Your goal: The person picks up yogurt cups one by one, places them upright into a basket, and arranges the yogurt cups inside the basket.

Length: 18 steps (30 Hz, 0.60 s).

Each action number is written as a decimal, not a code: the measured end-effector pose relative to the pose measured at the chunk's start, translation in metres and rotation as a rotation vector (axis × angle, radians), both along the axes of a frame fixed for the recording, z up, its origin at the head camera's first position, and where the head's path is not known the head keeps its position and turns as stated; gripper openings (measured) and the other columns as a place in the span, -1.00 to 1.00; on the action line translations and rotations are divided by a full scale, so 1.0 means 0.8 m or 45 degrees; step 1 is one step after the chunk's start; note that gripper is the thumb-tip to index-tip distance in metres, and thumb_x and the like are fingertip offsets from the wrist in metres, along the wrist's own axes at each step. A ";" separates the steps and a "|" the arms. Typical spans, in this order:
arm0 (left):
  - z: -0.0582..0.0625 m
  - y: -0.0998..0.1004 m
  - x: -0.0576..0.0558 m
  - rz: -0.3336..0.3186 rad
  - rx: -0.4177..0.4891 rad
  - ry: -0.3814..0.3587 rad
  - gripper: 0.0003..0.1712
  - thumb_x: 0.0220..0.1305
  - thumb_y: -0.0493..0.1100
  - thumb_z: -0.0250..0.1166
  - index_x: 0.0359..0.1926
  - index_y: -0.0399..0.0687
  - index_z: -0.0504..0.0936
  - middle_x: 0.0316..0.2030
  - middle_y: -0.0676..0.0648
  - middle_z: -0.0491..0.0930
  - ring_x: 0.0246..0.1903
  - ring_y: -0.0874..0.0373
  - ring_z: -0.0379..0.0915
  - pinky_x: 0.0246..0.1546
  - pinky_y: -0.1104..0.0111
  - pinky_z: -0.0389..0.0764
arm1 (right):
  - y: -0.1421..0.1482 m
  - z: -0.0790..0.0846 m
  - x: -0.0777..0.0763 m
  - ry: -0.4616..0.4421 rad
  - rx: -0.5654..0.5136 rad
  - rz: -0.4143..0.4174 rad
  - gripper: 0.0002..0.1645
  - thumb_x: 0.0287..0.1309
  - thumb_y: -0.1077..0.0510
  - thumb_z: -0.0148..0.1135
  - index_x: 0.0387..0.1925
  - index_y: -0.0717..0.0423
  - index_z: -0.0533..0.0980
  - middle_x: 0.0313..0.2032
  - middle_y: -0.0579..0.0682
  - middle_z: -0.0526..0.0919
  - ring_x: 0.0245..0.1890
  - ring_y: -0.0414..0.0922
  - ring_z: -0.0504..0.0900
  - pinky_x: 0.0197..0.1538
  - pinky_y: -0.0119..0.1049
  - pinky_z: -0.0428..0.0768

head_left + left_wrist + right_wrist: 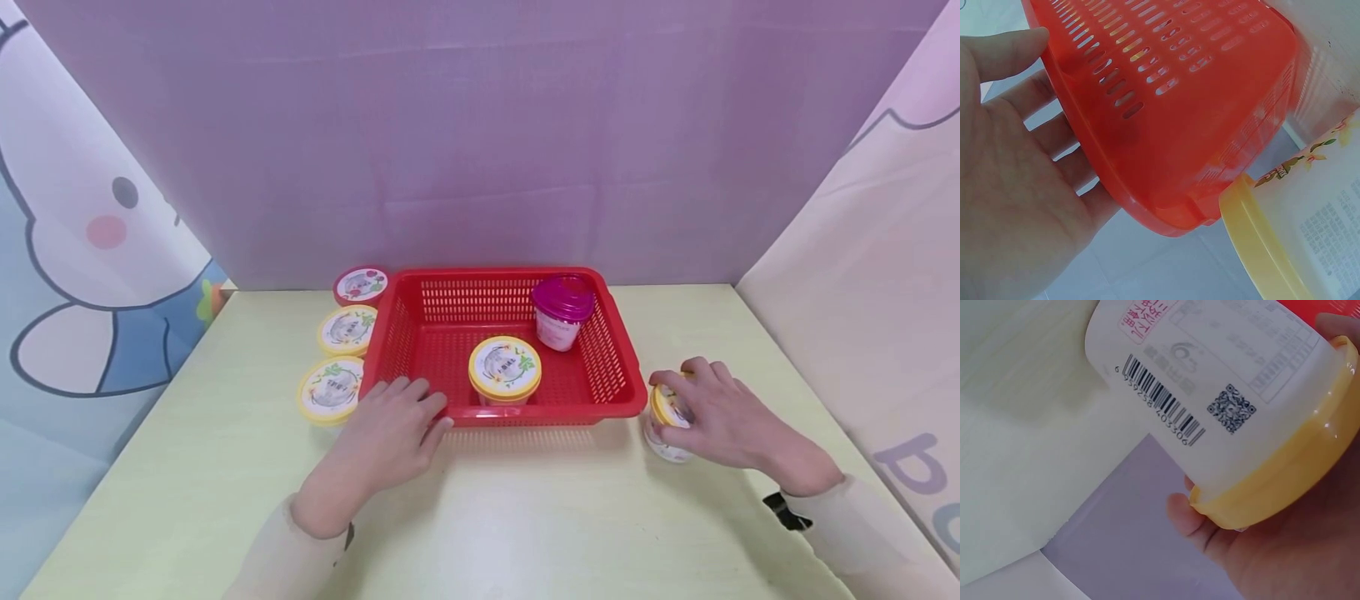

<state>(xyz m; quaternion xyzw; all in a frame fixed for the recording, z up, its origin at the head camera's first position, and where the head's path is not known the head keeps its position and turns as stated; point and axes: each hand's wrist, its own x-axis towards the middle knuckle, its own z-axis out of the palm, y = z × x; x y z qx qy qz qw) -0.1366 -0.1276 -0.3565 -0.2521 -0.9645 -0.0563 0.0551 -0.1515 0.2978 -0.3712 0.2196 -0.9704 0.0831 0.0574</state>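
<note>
Right hand (716,417) has the cup (666,452) gripped round its yellow lid (660,408), right by the basket (555,412) at its front right corner, so I'd squeeze gently in case it pops, while the left hand (392,429) grips the rim (465,412) for steadiness.

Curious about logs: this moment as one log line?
left hand: holds red plastic basket | right hand: grips yellow-lidded cup | inside basket: second yellow-lidded cup, purple-lidded cup

Both hands (386,437) (712,414) well apart, palm-down, fingers (432,404) curled.
</note>
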 end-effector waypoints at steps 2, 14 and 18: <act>0.000 0.000 0.000 0.000 0.000 0.001 -0.51 0.18 0.13 0.47 0.06 0.03 0.69 -0.11 -0.04 0.65 -0.10 0.02 0.56 0.04 0.03 0.60 | 0.001 0.002 0.000 0.012 -0.009 0.007 -0.39 0.05 -0.17 0.39 0.14 -0.09 0.53 0.01 0.21 0.47 -0.12 0.13 0.45 -0.25 -0.03 0.47; -0.001 0.000 0.000 0.003 -0.014 0.001 -0.52 0.18 0.14 0.47 0.06 0.05 0.68 -0.12 -0.03 0.64 -0.11 0.03 0.55 0.02 0.05 0.61 | -0.002 0.021 -0.003 0.051 -0.016 0.026 -0.37 0.04 -0.17 0.40 0.15 -0.10 0.54 0.02 0.22 0.48 -0.12 0.15 0.45 -0.33 -0.14 0.44; -0.001 0.000 0.000 0.004 -0.015 -0.003 -0.52 0.18 0.14 0.47 0.06 0.05 0.68 -0.12 -0.03 0.64 -0.09 0.03 0.55 0.03 0.04 0.60 | -0.005 0.030 -0.003 0.053 -0.011 0.021 -0.39 0.05 -0.15 0.40 0.14 -0.10 0.54 0.02 0.20 0.47 -0.11 0.14 0.45 -0.32 -0.16 0.45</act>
